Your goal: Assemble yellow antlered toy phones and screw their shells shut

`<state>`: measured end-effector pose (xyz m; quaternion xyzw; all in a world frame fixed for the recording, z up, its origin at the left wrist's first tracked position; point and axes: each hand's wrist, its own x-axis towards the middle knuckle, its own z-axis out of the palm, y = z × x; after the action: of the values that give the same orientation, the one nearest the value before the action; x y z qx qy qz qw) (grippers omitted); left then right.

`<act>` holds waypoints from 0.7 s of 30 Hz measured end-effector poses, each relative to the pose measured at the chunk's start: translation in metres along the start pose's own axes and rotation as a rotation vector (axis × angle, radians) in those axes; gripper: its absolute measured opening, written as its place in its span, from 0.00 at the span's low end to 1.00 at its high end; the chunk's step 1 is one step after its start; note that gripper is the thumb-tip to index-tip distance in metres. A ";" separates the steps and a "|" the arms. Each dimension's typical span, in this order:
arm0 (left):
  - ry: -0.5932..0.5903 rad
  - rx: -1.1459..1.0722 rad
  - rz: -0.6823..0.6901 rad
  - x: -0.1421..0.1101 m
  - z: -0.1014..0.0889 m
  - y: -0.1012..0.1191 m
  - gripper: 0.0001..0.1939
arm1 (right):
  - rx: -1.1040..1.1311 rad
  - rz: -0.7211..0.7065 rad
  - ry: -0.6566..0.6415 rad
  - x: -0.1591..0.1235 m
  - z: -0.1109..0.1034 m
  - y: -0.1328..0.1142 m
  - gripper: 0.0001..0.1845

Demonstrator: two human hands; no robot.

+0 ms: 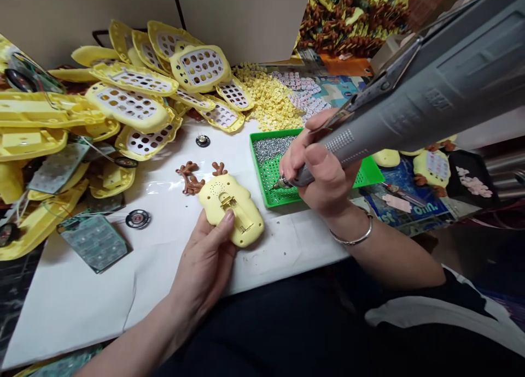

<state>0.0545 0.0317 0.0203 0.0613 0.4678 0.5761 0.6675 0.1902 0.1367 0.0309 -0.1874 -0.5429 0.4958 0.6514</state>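
My left hand [209, 257] grips a pale yellow toy phone [246, 198], back side up, thumb by its uncovered battery compartment. One brown antler stands at the toy's top edge; other brown antler pieces [191, 179] are beside it, and I cannot tell whether they are attached. My right hand [324, 175] is closed around a large grey electric screwdriver [394, 104]. Its bit points down and left, over the green perforated tray [266, 199]. Small silver screws [273, 149] are heaped at that tray's far side.
Yellow front shells [133, 106] pile up at the back left. Green circuit boards [94, 243] with wired speakers [138, 219] lie at left. Yellow buttons [266, 98] are heaped behind the tray. At right are finished-looking toys [432, 166] and a black tray [459, 164] of pink pieces.
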 end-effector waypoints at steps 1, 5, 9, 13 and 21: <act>-0.004 0.000 0.003 0.000 0.000 0.000 0.20 | 0.002 0.009 -0.002 -0.001 0.001 -0.001 0.08; -0.026 -0.005 0.019 0.000 -0.001 -0.001 0.20 | -0.069 0.027 0.034 -0.002 0.002 -0.003 0.10; -0.032 -0.026 0.028 -0.001 -0.001 -0.001 0.19 | -0.124 0.044 0.044 -0.001 -0.001 -0.002 0.12; -0.032 -0.024 0.031 -0.001 0.000 -0.001 0.18 | -0.101 -0.018 -0.003 0.000 -0.002 0.002 0.12; -0.020 -0.016 0.036 -0.001 -0.001 -0.001 0.16 | -0.148 -0.018 0.033 0.001 0.004 0.007 0.13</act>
<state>0.0547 0.0302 0.0198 0.0701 0.4552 0.5909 0.6623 0.1839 0.1392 0.0273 -0.2384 -0.5688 0.4453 0.6491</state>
